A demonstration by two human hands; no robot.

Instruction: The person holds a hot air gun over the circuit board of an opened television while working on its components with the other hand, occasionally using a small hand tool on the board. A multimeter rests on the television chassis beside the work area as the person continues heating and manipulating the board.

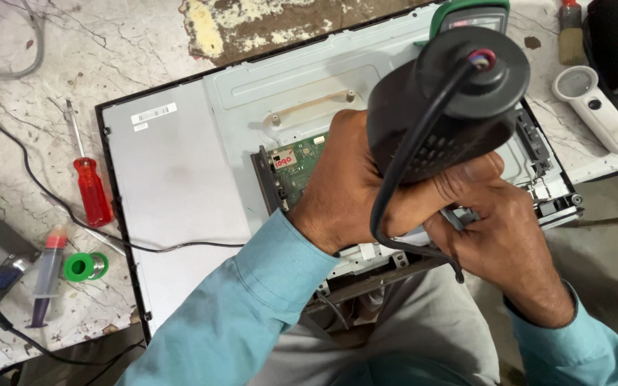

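My left hand (pixel 345 189) is wrapped around a black hot-air gun (pixel 441 100) and holds it nozzle-down over a green circuit board (pixel 299 170). The gun's black cord (pixel 395 186) loops down across my wrist. My right hand (pixel 506 239) sits just below and to the right of the gun with its fingers curled in under it; whether they hold anything is hidden. The board is mounted on the grey metal back of a flat screen panel (pixel 180 171) that lies face down on a marble bench.
Left of the panel lie a red-handled screwdriver (pixel 93 191), a green solder spool (pixel 86 266) and a syringe (pixel 46 275). A white magnifier (pixel 594 106), a brush (pixel 571 28) and a green meter (pixel 470 13) sit at the top right. Black cables (pixel 37 193) cross the bench.
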